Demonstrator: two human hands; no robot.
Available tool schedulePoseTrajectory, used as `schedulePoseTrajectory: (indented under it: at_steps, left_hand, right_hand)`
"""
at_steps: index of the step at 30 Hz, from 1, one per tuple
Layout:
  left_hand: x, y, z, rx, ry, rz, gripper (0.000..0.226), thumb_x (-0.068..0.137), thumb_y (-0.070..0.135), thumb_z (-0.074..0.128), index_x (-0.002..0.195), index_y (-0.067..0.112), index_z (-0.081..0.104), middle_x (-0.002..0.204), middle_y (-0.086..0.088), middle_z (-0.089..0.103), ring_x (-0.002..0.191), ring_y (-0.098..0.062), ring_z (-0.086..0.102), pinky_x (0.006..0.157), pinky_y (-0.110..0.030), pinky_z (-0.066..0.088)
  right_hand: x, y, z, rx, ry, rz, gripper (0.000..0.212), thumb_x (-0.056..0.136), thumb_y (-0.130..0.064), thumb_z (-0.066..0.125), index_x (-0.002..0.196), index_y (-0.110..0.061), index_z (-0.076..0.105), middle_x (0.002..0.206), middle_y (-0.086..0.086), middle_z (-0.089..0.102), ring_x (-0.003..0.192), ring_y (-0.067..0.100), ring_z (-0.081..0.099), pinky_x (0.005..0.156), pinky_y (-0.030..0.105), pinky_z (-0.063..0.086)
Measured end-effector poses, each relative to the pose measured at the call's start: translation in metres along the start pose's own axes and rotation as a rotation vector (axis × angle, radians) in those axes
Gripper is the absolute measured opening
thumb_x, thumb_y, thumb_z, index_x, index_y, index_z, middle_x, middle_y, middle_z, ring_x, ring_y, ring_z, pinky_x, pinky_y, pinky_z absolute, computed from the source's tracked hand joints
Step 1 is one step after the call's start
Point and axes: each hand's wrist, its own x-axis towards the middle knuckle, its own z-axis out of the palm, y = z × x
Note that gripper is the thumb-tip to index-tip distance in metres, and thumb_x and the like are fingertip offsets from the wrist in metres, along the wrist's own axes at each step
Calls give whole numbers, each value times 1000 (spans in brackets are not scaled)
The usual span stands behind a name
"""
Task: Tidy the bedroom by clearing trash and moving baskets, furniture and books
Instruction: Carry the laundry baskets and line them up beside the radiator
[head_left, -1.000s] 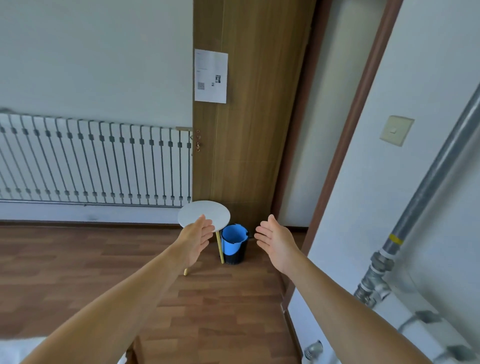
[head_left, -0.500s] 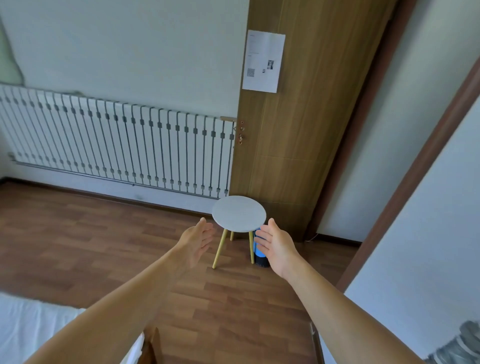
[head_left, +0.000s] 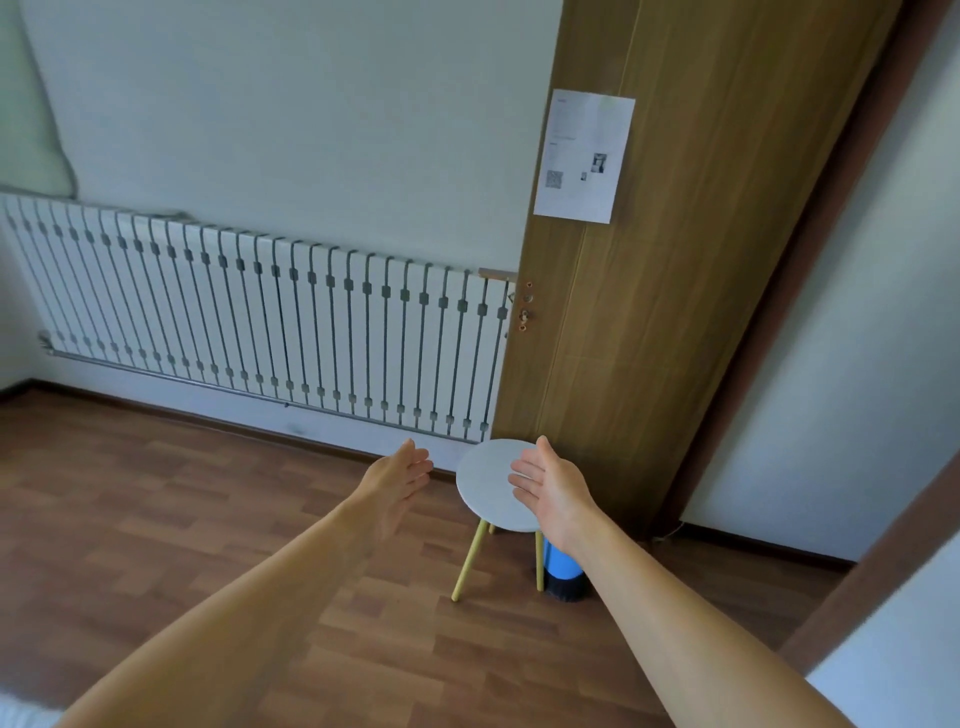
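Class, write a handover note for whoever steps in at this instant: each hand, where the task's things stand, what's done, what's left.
Left hand: open, empty, stretched out left of the round table.
Right hand: open, empty, overlapping the tabletop in view; contact unclear.
Round table stands by the wooden door, blue bin beside its legs.
Done: table not yet gripped. Left: probably grasp and move it.

home room, wood floor (head_left: 156, 519), wall radiator (head_left: 260, 322), wooden door (head_left: 675, 312)
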Motion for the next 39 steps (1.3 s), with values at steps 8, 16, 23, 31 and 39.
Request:
schedulePoseTrajectory:
  at_steps: [8, 16, 23, 31, 39]
  left_hand:
    - [53, 23, -63, -46, 85, -1, 52, 104, 35, 28, 145, 3, 34, 149, -12, 39, 139, -26, 35, 117, -37, 23]
    - [94, 38, -98, -83, 186, 6, 53, 104, 36, 27, 145, 3, 35, 148, -11, 41, 138, -25, 36, 117, -37, 25]
    - [145, 60, -112, -144, 302, 36, 52, 104, 36, 27, 143, 3, 37, 146, -11, 43, 136, -26, 39, 116, -37, 27]
    - [222, 95, -103, -229, 418, 81, 51, 103, 36, 31, 140, 2, 41, 142, -12, 47, 133, -25, 43, 115, -38, 29]
    - [262, 91, -117, -293, 539, 75, 52, 103, 37, 30, 140, 2, 42, 143, -12, 47, 134, -24, 42, 115, -36, 28]
  right_hand:
    - [63, -1, 68, -15, -84, 40, 55, 102, -41, 36, 139, -1, 43, 141, 15, 49, 127, 29, 49, 111, 39, 37]
    - [124, -8, 105, -43, -182, 64, 57, 102, -42, 35, 140, 0, 41, 143, 17, 46, 129, 31, 47, 110, 40, 37]
    - [197, -25, 132, -70, -297, 69, 58, 102, -42, 35, 140, 2, 40, 142, 18, 46, 130, 31, 46, 112, 42, 36]
    - [299, -71, 143, -83, -418, 47, 60, 102, -40, 35, 142, 5, 36, 146, 22, 41, 133, 31, 43, 114, 41, 34]
    - [366, -71, 165, -120, -505, 92, 60, 103, -39, 35, 142, 6, 34, 147, 23, 39, 135, 32, 41, 114, 40, 33]
